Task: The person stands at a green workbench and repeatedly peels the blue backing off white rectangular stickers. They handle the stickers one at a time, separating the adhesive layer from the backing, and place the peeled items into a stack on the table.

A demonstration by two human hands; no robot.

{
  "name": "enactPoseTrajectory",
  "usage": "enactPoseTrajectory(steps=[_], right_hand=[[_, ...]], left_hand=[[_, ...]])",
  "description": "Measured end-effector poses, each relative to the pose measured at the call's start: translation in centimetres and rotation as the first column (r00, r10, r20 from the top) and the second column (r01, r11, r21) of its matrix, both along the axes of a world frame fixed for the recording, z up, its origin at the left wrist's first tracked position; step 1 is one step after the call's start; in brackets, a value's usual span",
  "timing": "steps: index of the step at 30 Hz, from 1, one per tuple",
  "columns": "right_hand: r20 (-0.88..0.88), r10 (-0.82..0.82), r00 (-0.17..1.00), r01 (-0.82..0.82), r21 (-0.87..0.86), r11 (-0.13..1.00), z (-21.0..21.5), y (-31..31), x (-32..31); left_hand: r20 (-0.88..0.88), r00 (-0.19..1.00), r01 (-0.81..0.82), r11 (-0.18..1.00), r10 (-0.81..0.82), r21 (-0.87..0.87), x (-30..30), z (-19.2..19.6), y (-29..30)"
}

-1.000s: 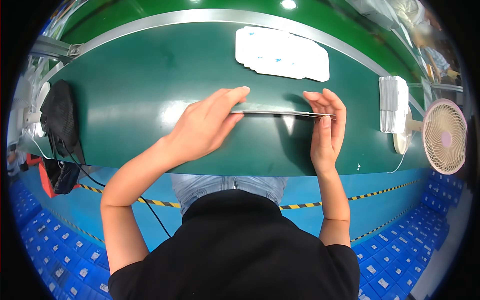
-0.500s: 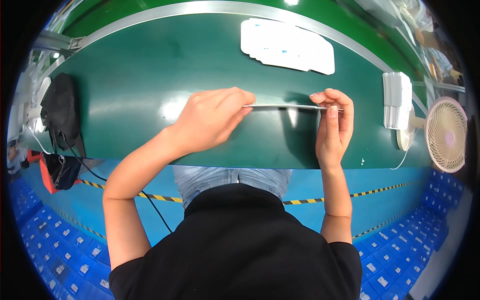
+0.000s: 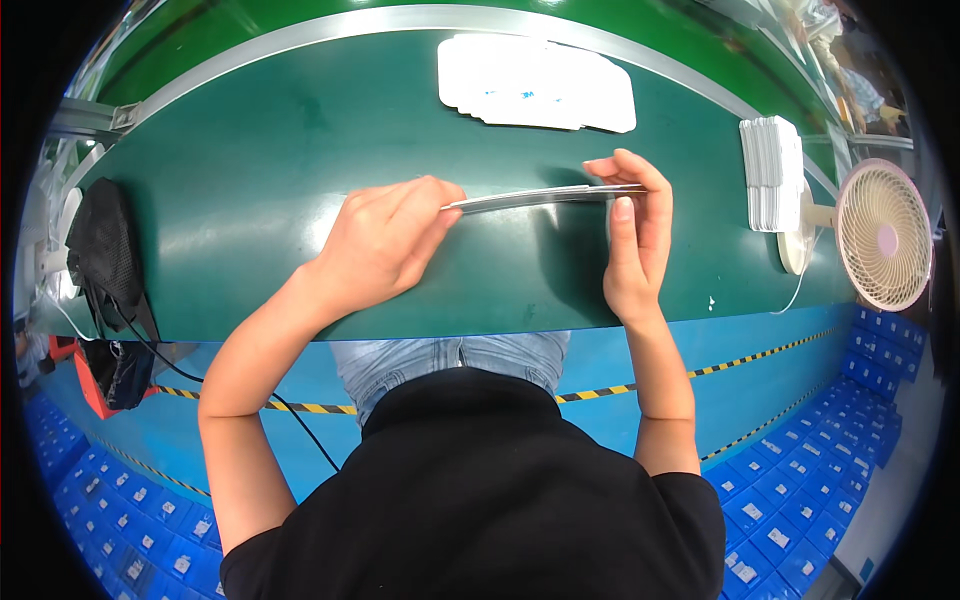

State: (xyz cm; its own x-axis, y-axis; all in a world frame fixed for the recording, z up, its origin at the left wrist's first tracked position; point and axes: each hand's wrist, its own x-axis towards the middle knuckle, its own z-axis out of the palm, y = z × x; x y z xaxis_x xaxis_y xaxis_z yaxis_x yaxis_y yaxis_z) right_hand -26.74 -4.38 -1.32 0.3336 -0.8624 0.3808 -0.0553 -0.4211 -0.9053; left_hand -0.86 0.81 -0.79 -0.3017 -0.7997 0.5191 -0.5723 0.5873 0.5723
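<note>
A few thin, flat white sheets point(image 3: 530, 197), seen nearly edge-on, span the space between my two hands above the green table point(image 3: 250, 150). My left hand point(image 3: 385, 240) pinches their left end between thumb and fingers. At the other end, my right hand point(image 3: 637, 245) has its thumb on the near side and its fingers curled behind, with the sheet edges fanned slightly apart between them. The sheets bow a little. Beyond them, a spread pile of white rounded-corner sheets point(image 3: 540, 75) with small blue marks lies on the table.
A neat stack of white pieces point(image 3: 770, 175) stands at the right, beside a pale desk fan point(image 3: 885, 235). A black mesh item point(image 3: 100, 245) with a cable sits at the left end. Metal edging point(image 3: 400, 18) borders the far side. Blue bins point(image 3: 770, 510) stand on the floor behind me.
The sheets now tilt up toward the right and bow more, showing more of their near face. The whole view has shifted and turned slightly. Both hands keep their places on the sheets.
</note>
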Motion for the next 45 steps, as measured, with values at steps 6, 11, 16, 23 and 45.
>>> enactPoseTrajectory(steps=[6, 11, 16, 23, 45], right_hand=[[0.033, -0.013, 0.999, 0.013, 0.023, 1.000, 0.0, -0.8, -0.7], [-0.203, -0.083, 0.976, 0.074, -0.054, 0.996, 2.4, -1.1, -1.3], [-0.369, -0.015, 0.929, -0.021, -0.095, 0.995, 2.4, -2.1, -1.9], [-0.445, 0.141, 0.884, -0.209, -0.109, 0.972, 5.4, -3.4, 0.9], [-0.577, 0.255, 0.776, -0.436, -0.198, 0.878, 1.7, -4.7, 2.6]], left_hand=[[-0.013, 1.000, -0.005, 1.000, 0.005, 0.013, 0.2, 0.1, 0.0], [-0.162, 0.987, 0.042, 0.950, 0.009, 0.309, 0.6, 1.1, 0.2], [-0.208, 0.978, 0.102, 0.891, -0.009, 0.442, 1.1, 0.4, 0.0], [-0.425, 0.897, 0.239, 0.675, 0.121, 0.698, 0.2, 2.0, 0.1], [0.023, 0.979, 0.191, 0.955, -0.202, 0.226, 0.8, 0.3, -4.3]])
